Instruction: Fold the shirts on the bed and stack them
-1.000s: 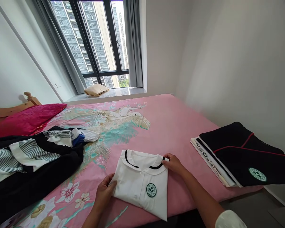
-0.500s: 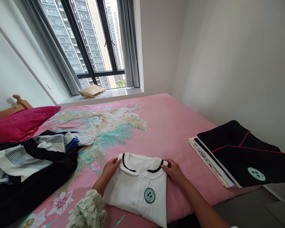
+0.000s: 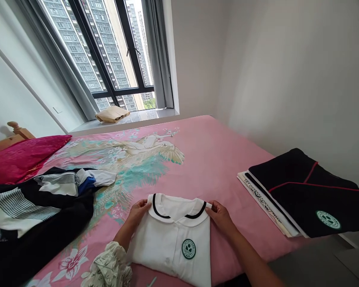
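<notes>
A white polo shirt (image 3: 158, 243) with a black-trimmed collar and a round green badge lies folded, front up, at the near edge of the bed. My left hand (image 3: 137, 212) pinches it at the left shoulder, beside the collar. On the opposite shoulder, the fingers of my right hand (image 3: 220, 215) are closed on the cloth in the same way. The lower hem runs past the bottom of the view.
Black and striped clothes (image 3: 42, 223) lie loosely on the left, before a red pillow (image 3: 26, 157). A folded stack topped by a black garment (image 3: 302, 199) sits at the right edge of the pink bedspread (image 3: 203, 159). A beige cloth bundle (image 3: 112, 114) rests on the windowsill.
The view has shifted slightly, moving the loose clothes a little left in the picture. Both hands keep their hold on the shirt's shoulders, and the shirt lies almost as before.
</notes>
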{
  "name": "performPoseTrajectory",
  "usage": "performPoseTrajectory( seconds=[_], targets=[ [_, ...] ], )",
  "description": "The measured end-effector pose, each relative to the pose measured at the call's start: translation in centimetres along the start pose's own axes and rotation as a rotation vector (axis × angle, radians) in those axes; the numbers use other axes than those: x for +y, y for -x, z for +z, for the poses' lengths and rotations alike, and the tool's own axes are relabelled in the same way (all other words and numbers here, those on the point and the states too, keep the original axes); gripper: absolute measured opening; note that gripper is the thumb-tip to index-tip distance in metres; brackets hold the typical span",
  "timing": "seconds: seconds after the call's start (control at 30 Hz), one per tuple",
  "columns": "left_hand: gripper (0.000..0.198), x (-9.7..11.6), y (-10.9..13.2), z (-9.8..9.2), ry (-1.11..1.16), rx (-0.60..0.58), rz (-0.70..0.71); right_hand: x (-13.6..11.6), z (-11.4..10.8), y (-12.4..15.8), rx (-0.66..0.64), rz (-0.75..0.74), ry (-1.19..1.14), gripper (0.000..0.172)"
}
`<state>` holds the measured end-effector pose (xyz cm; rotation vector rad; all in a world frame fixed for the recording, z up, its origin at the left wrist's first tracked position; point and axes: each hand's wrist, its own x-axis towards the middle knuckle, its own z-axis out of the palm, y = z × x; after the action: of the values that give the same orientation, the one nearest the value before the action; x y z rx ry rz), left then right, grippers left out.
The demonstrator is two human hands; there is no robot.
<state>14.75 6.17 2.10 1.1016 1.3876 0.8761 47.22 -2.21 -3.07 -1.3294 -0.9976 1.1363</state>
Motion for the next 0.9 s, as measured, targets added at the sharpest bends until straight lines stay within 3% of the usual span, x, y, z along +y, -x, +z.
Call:
performPoseTrajectory(
  seconds=[0.3, 0.37, 0.43, 0.5, 0.53, 0.63, 0.77, 0.9],
  targets=[
    [0.060, -0.2, 0.8, -0.2, -0.333, 0.242, 0.316, 1.0, 0.2, 0.0, 0.120, -0.034, 0.099, 0.039],
    [0.056, -0.1, 1.7, 0.1, -0.521, 0.117, 0.462, 1.1, 0.2, 0.1, 0.138, -0.048, 0.133, 0.038],
    [0.062, -0.5, 2.5, 0.1, -0.844, -0.094, 0.573, 1.1, 0.3, 0.2, 0.145, -0.052, 0.159, 0.037],
    [0.078, -1.1, 3.1, -0.1, -1.143, -0.233, 0.564, 1.0, 0.3, 0.4, 0.142, -0.060, 0.169, 0.037],
    [0.086, -1.4, 3.1, -0.3, -1.219, -0.242, 0.521, 0.9, 0.3, 0.4, 0.136, -0.063, 0.170, 0.038],
    [0.087, -2.0, 2.6, -0.7, -1.217, -0.150, 0.449, 0.7, 0.2, 0.4, 0.104, -0.058, 0.168, 0.040],
    [0.056, -1.3, 0.5, -0.3, -1.068, 0.014, 0.490, 0.8, 0.1, 0.1, 0.086, -0.055, 0.164, 0.042],
    [0.043, 0.0, -1.9, 0.6, -1.044, -0.002, 0.555, 0.9, 0.0, 0.1, 0.067, -0.083, 0.132, 0.037]
  ],
)
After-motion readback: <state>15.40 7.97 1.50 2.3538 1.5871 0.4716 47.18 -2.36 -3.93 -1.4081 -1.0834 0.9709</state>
